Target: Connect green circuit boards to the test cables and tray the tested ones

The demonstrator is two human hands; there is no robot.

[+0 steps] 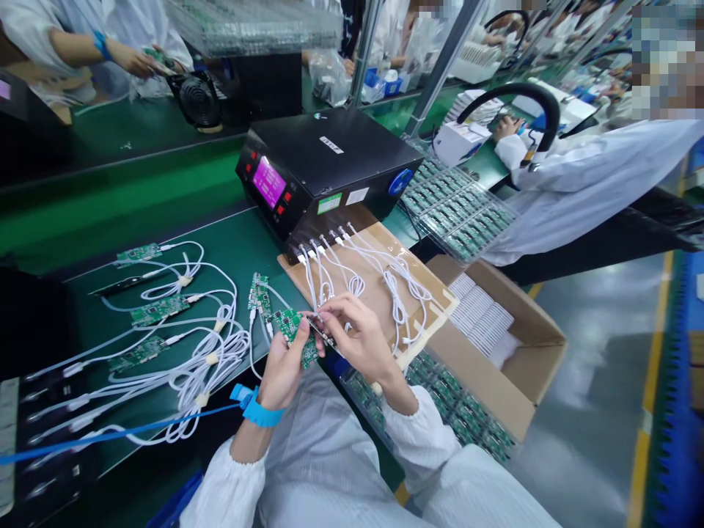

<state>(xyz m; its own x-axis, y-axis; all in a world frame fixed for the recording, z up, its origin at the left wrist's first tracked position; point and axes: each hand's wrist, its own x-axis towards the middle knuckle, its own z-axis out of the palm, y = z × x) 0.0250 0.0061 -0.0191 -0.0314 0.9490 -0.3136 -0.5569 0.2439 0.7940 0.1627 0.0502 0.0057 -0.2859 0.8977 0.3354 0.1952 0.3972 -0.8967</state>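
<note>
My left hand [286, 368] is closed on a green circuit board [295, 328], thumb on its face, a blue strap round the wrist. My right hand [355, 334] pinches at the board's right edge, by a white cable's end; the fingers partly hide what is between them. More circuit boards [258, 297] lie just left of my hands with a white lead plugged in. Further left, other boards [160, 312] on the green mat are joined to white cables [212, 359] bundled with ties.
A black test box [330, 158] with a lit pink screen stands ahead, white cables running from it over a cardboard sheet [379, 253]. On the right are a cardboard box [528, 367] of white pieces and trays of boards [462, 209]. Co-workers in white sleeves [599, 169] sit nearby.
</note>
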